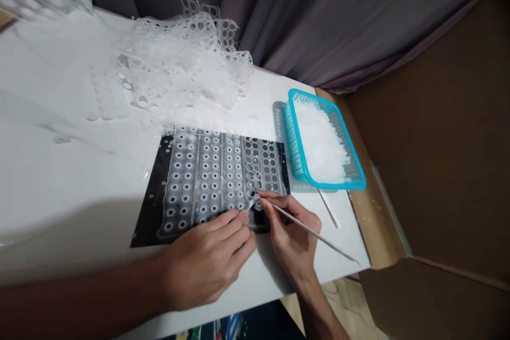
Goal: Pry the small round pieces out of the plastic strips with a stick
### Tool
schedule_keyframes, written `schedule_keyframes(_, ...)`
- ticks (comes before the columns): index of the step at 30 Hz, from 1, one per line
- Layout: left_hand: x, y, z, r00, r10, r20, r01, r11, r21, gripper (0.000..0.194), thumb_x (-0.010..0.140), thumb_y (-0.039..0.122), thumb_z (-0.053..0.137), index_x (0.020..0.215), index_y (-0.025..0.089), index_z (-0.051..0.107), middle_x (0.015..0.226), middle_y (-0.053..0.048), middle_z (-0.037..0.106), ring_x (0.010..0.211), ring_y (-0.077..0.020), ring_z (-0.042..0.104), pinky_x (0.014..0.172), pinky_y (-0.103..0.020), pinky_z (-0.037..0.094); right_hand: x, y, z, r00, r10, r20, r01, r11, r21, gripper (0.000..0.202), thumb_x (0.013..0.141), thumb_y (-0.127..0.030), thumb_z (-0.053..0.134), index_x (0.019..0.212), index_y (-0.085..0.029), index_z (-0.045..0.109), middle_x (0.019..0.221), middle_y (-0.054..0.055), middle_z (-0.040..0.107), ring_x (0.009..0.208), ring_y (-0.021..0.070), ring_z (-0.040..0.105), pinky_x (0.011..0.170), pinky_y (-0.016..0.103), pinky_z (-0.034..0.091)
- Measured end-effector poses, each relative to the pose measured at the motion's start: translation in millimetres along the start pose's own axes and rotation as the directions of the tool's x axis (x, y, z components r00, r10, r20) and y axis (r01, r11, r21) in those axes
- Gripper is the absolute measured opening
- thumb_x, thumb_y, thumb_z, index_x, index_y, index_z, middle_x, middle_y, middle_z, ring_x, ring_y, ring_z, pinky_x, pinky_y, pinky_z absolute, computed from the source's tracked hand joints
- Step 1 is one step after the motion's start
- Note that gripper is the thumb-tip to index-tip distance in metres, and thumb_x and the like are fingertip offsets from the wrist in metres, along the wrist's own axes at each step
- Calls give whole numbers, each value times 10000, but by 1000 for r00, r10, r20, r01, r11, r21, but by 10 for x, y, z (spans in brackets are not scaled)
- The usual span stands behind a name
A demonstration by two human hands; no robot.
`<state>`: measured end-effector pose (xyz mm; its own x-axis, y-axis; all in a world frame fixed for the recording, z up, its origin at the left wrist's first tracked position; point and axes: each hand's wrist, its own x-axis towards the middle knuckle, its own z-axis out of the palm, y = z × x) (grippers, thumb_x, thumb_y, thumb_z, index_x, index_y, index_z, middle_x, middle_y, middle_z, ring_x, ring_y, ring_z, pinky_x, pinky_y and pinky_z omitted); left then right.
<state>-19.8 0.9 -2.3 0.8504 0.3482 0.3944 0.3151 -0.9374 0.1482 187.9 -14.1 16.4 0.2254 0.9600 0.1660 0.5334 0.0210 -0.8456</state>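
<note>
A translucent perforated plastic sheet (211,175) with rows of round rings lies on a black mat (151,218). Over its near edge, my left hand (215,255) is closed, thumb and fingertips pressed together beside a small whitish bit of material; what they pinch is too small to make out. Right next to these fingertips, my right hand (292,223) grips a thin metal pick (319,236) like a pen. Its slender, bent back end points toward the lower right, while its working tip is at the sheet's right-hand strips, where several holes show dark.
A blue plastic basket (292,138) full of small white pieces stands at the right. Behind the mat is a heap of perforated plastic sheets (187,64). A thin white strip (329,210) lies below the basket. Cardboard (430,117) borders the table's right side.
</note>
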Motion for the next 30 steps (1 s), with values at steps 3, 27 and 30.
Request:
schedule_keyframes(3, -2, -10, 0, 1000, -8, -3, 8, 1000, -13, 350, 991, 248, 604, 1273, 72, 713, 1220, -142, 753, 1261, -316, 679, 1228, -461, 428, 4, 21, -33, 997, -64, 48, 64, 998, -8, 138, 1023, -239, 739, 889, -220, 766, 1022, 76, 867, 967, 241, 852, 853, 308, 686)
schedule_keyframes(27, -25, -62, -45, 1000, 16, -2, -16, 998, 62, 456, 1020, 321, 597, 1312, -16, 695, 1376, -269, 728, 1363, -422, 664, 1260, -572, 433, 147, 72, -386, 618, -540, 570, 730, 664, -162, 192, 1054, -38, 612, 1128, -165, 736, 1338, 169, 787, 1155, 269, 783, 929, 437, 722)
schedule_keyframes(30, -28, -66, -38, 1000, 17, -13, -17, 999, 44, 462, 1018, 328, 607, 1309, -19, 698, 1367, -271, 726, 1365, -429, 658, 1256, -581, 441, 157, 123, -382, 610, -558, 562, 736, 663, -140, 192, 1033, -28, 643, 1137, -157, 739, 1327, 168, 793, 1153, 270, 791, 911, 422, 729)
